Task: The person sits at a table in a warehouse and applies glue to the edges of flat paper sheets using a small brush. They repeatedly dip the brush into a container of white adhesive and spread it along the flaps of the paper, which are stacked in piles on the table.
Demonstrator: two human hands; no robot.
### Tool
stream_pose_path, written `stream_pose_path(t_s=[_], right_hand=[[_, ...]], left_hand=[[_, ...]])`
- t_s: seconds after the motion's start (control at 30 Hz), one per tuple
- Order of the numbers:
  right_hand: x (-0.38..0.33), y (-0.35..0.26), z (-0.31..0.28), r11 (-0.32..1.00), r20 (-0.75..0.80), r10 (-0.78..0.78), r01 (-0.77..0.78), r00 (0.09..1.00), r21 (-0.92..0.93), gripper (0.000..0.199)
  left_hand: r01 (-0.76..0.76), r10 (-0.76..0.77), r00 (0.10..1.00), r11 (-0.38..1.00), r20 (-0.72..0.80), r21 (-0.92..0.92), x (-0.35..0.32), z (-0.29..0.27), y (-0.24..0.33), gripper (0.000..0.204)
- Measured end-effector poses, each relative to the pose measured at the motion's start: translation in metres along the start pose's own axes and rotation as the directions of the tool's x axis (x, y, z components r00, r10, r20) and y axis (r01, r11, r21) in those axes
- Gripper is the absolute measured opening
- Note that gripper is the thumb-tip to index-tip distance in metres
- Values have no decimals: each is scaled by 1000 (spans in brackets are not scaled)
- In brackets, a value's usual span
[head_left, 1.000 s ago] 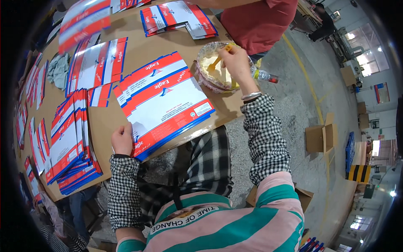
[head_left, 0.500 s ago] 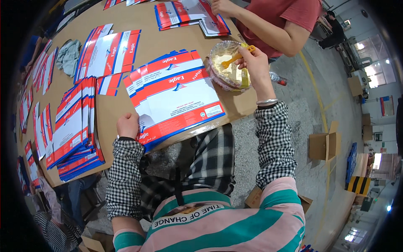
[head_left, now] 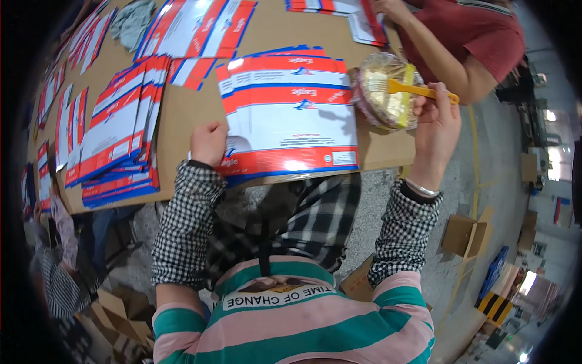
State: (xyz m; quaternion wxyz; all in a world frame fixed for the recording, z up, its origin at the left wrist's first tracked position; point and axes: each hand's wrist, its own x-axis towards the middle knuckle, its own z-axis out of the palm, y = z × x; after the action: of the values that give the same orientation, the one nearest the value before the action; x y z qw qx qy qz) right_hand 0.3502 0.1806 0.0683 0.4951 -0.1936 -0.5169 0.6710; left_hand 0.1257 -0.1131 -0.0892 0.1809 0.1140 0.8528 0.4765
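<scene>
My right hand [head_left: 439, 124] pinches the handle of an orange-yellow brush [head_left: 418, 91]. The brush lies nearly level, its pale bristles over a plastic-lined bowl [head_left: 357, 100] that holds cream-coloured paste [head_left: 397, 108]. A stack of flat printed cartons [head_left: 279, 124], red, white and blue, lies in front of me, to the left of the bowl. My left hand [head_left: 209, 144] is curled into a fist at the stack's left edge. Its fingertips are hidden, so any grip on the top carton cannot be made out.
More flat cartons [head_left: 118, 124] are piled on the brown table [head_left: 182, 115] to the left and far side. A grey cloth [head_left: 132, 24] lies at the far left. Someone in a red shirt [head_left: 473, 39] works beyond the bowl. An open cardboard box [head_left: 464, 236] stands on the floor at right.
My right hand has moved outward to the right of the bowl, and the brush has swung flatter over it. The whole view has shifted; my left hand stays by the cartons' left edge.
</scene>
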Motion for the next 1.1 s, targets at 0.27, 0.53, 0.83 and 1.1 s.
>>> stream_pose_path(t_s=[0.27,0.53,0.83,1.1], right_hand=[[-64,54,55,945,202,297,-317,933,75,19],[-90,115,74,826,150,528,-547,836,135,17],[-96,134,80,734,133,645,-659,752,167,15],[-96,141,82,708,117,688,-698,716,112,16]], left_hand=[[-33,35,997,999,-73,31,-26,-4,27,16],[-46,27,998,947,-64,-317,-29,3,12,16],[-173,76,970,884,-232,-434,-51,6,17,19],[-213,96,952,888,-291,-407,-54,8,16,22]])
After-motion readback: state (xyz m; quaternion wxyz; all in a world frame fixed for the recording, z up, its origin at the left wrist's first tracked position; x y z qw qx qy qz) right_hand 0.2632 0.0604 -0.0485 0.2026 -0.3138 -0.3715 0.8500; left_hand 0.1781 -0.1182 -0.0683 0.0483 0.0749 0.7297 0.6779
